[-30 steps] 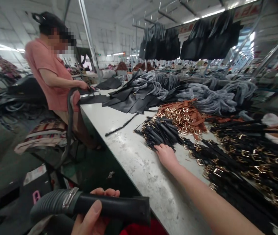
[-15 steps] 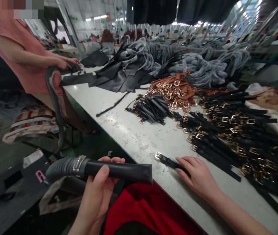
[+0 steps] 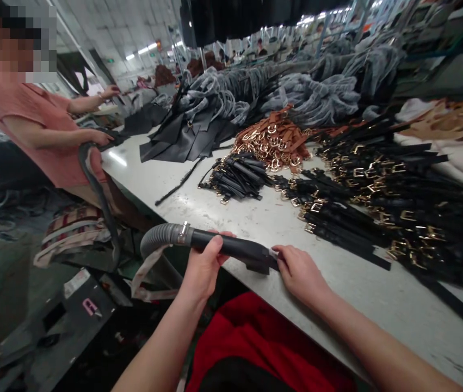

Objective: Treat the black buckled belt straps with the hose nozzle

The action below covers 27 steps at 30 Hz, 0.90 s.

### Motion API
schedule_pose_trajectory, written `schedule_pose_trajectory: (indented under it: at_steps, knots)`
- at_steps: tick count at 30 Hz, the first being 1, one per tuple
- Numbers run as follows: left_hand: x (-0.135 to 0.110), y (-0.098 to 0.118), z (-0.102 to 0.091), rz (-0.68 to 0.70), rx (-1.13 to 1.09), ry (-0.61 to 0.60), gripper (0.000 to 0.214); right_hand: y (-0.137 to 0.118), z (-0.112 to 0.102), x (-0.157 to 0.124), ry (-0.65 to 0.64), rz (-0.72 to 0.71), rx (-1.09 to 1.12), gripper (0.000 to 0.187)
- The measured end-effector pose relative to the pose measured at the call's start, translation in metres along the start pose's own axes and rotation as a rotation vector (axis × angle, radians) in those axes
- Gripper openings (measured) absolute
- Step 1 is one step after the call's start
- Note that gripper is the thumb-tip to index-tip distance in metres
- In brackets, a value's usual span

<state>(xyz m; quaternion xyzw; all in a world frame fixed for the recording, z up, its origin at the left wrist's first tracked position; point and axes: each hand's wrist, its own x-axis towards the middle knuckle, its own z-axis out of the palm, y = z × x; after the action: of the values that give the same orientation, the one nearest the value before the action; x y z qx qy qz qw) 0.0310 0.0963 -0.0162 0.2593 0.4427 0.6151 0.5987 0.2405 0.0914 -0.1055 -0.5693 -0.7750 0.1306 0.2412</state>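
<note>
My left hand [image 3: 205,268] is wrapped round a black flat-ended nozzle [image 3: 241,247], thumb on top. A metal clamp [image 3: 183,233] joins the nozzle to a grey ribbed hose [image 3: 158,236] that bends down at the left. My right hand [image 3: 301,275] is closed on a black buckle strap [image 3: 272,262] at the nozzle's mouth. The strap's buckle end is at the opening, and I cannot tell how much of it is inside. Both hands are over the near edge of the white table [image 3: 231,226].
Black buckle straps [image 3: 337,231] spread over the table's right side, beside a small black pile [image 3: 239,177] and brown buckled straps [image 3: 274,139]. Black sheets [image 3: 186,139] and plastic-wrapped coils [image 3: 313,95] lie behind. A co-worker [image 3: 39,125] stands at the far left, near a padded stool [image 3: 72,231].
The nozzle has moved up and right with my left hand. My right hand has brought the strap to its mouth. The co-worker's one arm has lifted outward, and the view has shifted.
</note>
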Motion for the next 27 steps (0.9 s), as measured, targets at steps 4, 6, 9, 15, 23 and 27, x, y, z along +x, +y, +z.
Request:
schedule_pose_trajectory:
  at_steps: [4, 6, 9, 15, 23, 27]
  knots:
    - [-0.006, 0.003, 0.004, 0.022, 0.028, -0.010, 0.036, 0.001, -0.002, 0.001, -0.040, -0.078, 0.046, 0.028]
    - [-0.010, 0.000, 0.009, 0.006, 0.022, -0.046, 0.036, 0.004, -0.004, 0.000, -0.044, -0.118, 0.068, 0.032]
    - [-0.016, 0.000, 0.008, -0.040, 0.037, -0.083, 0.034, 0.006, -0.008, -0.002, -0.036, -0.191, 0.060, 0.036]
    - [-0.029, 0.017, -0.020, 0.056, 0.040, 0.065, 0.035, -0.001, -0.014, -0.005, -0.037, -0.337, -0.124, 0.026]
    - [-0.028, 0.005, -0.015, 0.048, 0.012, 0.005, 0.031, -0.005, -0.017, -0.002, -0.099, -0.337, -0.078, 0.021]
    - [-0.028, 0.004, -0.015, 0.045, 0.014, 0.016, 0.032, -0.012, -0.018, 0.000, -0.127, -0.287, 0.012, 0.017]
